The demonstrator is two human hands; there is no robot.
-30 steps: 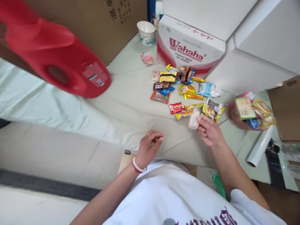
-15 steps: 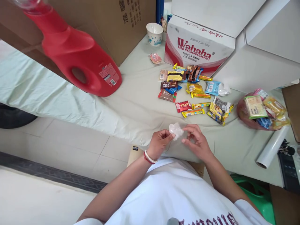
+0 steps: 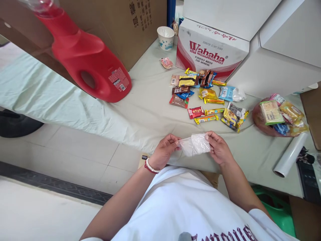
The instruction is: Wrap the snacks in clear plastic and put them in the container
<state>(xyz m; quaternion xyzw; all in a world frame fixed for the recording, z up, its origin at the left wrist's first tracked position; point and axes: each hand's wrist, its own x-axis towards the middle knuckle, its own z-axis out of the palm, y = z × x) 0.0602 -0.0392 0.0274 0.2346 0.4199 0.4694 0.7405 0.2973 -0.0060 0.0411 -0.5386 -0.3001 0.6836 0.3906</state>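
Note:
A clear plastic bag (image 3: 194, 145) is stretched flat between my two hands, just above the table's front edge. My left hand (image 3: 167, 149) pinches its left end between thumb and fingers; a white bead bracelet and a red one circle that wrist. At the bag's right end, my right hand (image 3: 218, 147) is closed on the film. Beyond the hands lie the closest wrapped snacks: a yellow stick packet (image 3: 206, 119), a red packet (image 3: 196, 112) and a yellow biscuit packet (image 3: 230, 117).
A large red jug (image 3: 91, 63) stands at left beside a brown carton. Behind the snacks are a Wahaha box (image 3: 212, 50) and a paper cup (image 3: 166, 38). At right are a bowl (image 3: 258, 118) of snacks, a film roll (image 3: 291, 155) and a green stool (image 3: 278, 211) below.
My right hand has taken hold of the bag, which was bunched up in my left hand. Both hands have moved apart, and the bag is now spread out between them.

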